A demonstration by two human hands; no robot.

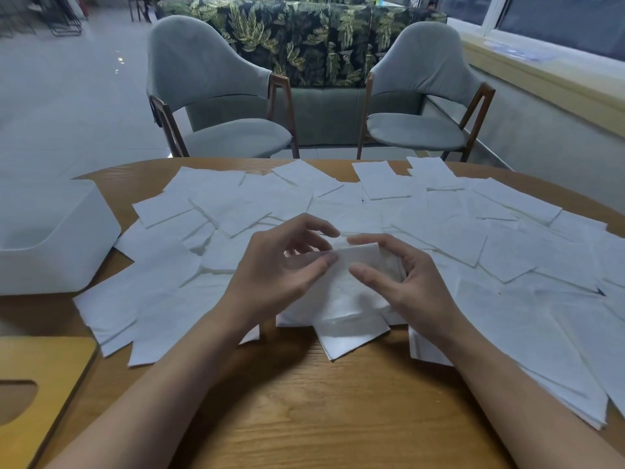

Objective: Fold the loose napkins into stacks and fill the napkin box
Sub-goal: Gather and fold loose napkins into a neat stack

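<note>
Several loose white napkins [449, 231] lie scattered over the wooden table [304, 401]. At the middle, both hands hold one napkin [351, 286] raised a little above the pile, its top edge folded over. My left hand [284, 265] pinches the napkin's upper left part with thumb and curled fingers. My right hand [402, 275] grips its upper right edge, fingers curled over the top and thumb in front. The white napkin box [50, 242] stands open at the left edge of the table, apart from both hands.
A yellow wooden lid [40, 377] with a cut-out slot lies at the near left. Two grey armchairs [216, 96] stand behind the table, with a leaf-patterned sofa [304, 35] beyond. A bare strip of table lies between my forearms.
</note>
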